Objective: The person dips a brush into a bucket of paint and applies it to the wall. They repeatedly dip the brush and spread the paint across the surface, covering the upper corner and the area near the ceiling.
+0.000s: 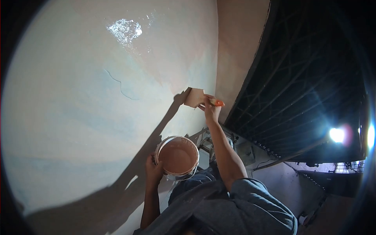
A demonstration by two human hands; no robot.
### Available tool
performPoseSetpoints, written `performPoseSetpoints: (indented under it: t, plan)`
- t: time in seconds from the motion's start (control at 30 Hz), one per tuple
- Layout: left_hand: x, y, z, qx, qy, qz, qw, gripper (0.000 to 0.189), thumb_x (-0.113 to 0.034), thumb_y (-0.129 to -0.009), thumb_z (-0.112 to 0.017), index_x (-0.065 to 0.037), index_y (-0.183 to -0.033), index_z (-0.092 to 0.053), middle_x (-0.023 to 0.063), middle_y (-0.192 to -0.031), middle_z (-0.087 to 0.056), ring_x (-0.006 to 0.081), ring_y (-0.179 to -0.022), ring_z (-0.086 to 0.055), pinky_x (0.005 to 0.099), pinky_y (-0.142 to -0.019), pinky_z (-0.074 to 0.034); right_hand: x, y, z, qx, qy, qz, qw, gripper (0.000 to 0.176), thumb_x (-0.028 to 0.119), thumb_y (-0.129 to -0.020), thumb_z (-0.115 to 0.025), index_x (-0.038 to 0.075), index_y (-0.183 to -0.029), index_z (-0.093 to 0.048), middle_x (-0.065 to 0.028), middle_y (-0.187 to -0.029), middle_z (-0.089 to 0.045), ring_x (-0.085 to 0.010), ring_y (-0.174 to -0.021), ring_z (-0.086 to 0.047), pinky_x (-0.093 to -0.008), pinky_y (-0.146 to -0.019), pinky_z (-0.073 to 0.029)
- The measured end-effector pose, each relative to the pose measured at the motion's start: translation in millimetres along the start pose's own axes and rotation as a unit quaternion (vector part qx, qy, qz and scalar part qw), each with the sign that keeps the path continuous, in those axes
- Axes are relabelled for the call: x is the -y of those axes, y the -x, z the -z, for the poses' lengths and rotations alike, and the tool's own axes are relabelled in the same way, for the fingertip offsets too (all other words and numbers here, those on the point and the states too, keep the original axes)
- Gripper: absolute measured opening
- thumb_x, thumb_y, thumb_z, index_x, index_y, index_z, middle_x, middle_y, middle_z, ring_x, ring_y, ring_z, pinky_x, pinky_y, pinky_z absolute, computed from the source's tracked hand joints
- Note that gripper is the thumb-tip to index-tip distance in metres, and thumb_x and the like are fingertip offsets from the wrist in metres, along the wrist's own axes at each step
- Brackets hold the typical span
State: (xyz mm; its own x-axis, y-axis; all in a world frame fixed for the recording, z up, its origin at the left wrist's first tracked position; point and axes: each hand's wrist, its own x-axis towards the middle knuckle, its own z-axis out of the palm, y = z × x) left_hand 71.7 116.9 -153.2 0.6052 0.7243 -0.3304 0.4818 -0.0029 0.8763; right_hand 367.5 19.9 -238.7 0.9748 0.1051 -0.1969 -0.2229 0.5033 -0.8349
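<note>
My right hand grips a wide flat paintbrush by its handle, whose orange end sticks out past the fingers. The brush head lies against the pale wall, close to the corner. Lower down, my left hand is closed on the left side of a round bucket, thumb at the rim. Pinkish-brown paint fills part of the bucket, and smears of it coat the inner wall. A thin wire handle hangs along the bucket's lower side.
Higher on the wall is a wet, shiny patch; a thin dark crack-like line runs below it. A ladder stands beneath my arms. To the right are dark metal bars and a bright lamp.
</note>
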Motion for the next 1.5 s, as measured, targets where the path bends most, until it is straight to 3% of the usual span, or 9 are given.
performPoseSetpoints:
  t: [0.2, 0.43, 0.6, 0.67, 0.83, 1.0, 1.13, 1.3, 1.5]
  plan:
    - [43, -23, 4, 0.009, -0.066, -0.137, 0.988, 0.04, 0.002, -0.075, -0.052, 0.004, -0.114, -0.05, 0.012, -0.093, -0.057, 0.0142, -0.071, -0.06, 0.027, -0.055, -0.051, 98, -9, -80, 0.004, 0.054, 0.138, 0.989, 0.013, 0.01, -0.084, -0.065, -0.002, -0.089, -0.065, -0.011, -0.085, -0.064, -0.0179, -0.073, -0.065, -0.0324, -0.062, -0.06]
    - [13, -9, -2, 0.012, -0.029, -0.022, 0.999, 0.037, 0.0, -0.077, -0.05, 0.003, -0.113, -0.051, 0.009, -0.089, -0.058, 0.0114, -0.072, -0.056, 0.0265, -0.062, -0.05, 249, 0, -150, 0.177, -0.169, 0.263, 0.933, 0.02, 0.013, -0.087, -0.062, 0.001, -0.102, -0.063, -0.0135, -0.107, -0.062, -0.0295, -0.082, -0.067, -0.0443, -0.071, -0.061]
    - [24, -13, 0, 0.005, -0.027, -0.026, 0.999, 0.038, 0.0, -0.077, -0.051, 0.004, -0.114, -0.05, 0.0098, -0.09, -0.058, 0.0121, -0.073, -0.056, 0.0265, -0.064, -0.05, 177, -28, -115, 0.198, -0.246, 0.136, 0.939, 0.029, 0.021, -0.088, -0.064, 0.004, -0.111, -0.06, -0.0108, -0.109, -0.061, -0.0254, -0.093, -0.064, -0.0481, -0.081, -0.057]
    - [25, -14, 2, 0.017, -0.081, -0.131, 0.988, 0.039, 0.0, -0.075, -0.052, 0.005, -0.114, -0.051, 0.0116, -0.094, -0.059, 0.0146, -0.077, -0.059, 0.0299, -0.066, -0.053, 120, -29, -82, 0.172, -0.235, 0.064, 0.955, 0.03, 0.023, -0.089, -0.064, 0.005, -0.112, -0.06, -0.0102, -0.11, -0.061, -0.0216, -0.091, -0.063, -0.0459, -0.082, -0.057]
    - [20, -12, -1, -0.009, -0.057, -0.036, 0.998, 0.042, 0.0, -0.072, -0.054, 0.006, -0.114, -0.052, 0.014, -0.096, -0.061, 0.0186, -0.08, -0.062, 0.0313, -0.066, -0.054, -20, -24, 20, 0.015, -0.168, -0.026, 0.985, 0.023, 0.017, -0.09, -0.064, 0.004, -0.108, -0.06, -0.0122, -0.102, -0.063, -0.0241, -0.082, -0.067, -0.0426, -0.074, -0.06]
    - [21, -18, -1, 0.001, -0.04, -0.019, 0.999, 0.045, 0.0, -0.071, -0.055, 0.005, -0.115, -0.052, 0.0147, -0.096, -0.061, 0.0207, -0.081, -0.063, 0.0325, -0.064, -0.054, -38, -18, 22, -0.028, -0.058, -0.043, 0.997, 0.022, 0.014, -0.088, -0.063, 0.0, -0.105, -0.061, -0.0128, -0.097, -0.064, -0.0234, -0.08, -0.067, -0.0373, -0.069, -0.061]
    - [15, -19, 0, 0.003, -0.072, 0.023, 0.997, 0.043, 0.0, -0.071, -0.055, 0.005, -0.114, -0.052, 0.0145, -0.096, -0.061, 0.0202, -0.082, -0.063, 0.031, -0.068, -0.053, 13, -13, -31, -0.051, 0.06, 0.028, 0.996, 0.019, 0.013, -0.083, -0.066, -0.004, -0.091, -0.068, -0.0096, -0.08, -0.064, -0.0173, -0.069, -0.065, -0.0316, -0.058, -0.061]
    - [33, -21, 1, 0.018, -0.027, -0.099, 0.995, 0.038, 0.002, -0.073, -0.052, 0.004, -0.111, -0.052, 0.0126, -0.094, -0.06, 0.015, -0.079, -0.06, 0.0274, -0.073, -0.05, 154, 10, -104, 0.079, -0.109, 0.147, 0.98, 0.028, 0.019, -0.085, -0.067, 0.002, -0.107, -0.059, -0.0122, -0.099, -0.063, -0.0249, -0.082, -0.068, -0.0383, -0.069, -0.062]
    - [23, -17, -2, 0.009, -0.033, -0.041, 0.999, 0.037, 0.001, -0.075, -0.052, 0.003, -0.111, -0.052, 0.0088, -0.089, -0.059, 0.0119, -0.073, -0.056, 0.0267, -0.066, -0.048, 245, 17, -153, 0.257, -0.192, 0.235, 0.918, 0.033, 0.021, -0.087, -0.066, -0.001, -0.111, -0.057, -0.0155, -0.108, -0.061, -0.0297, -0.096, -0.066, -0.0465, -0.079, -0.06]
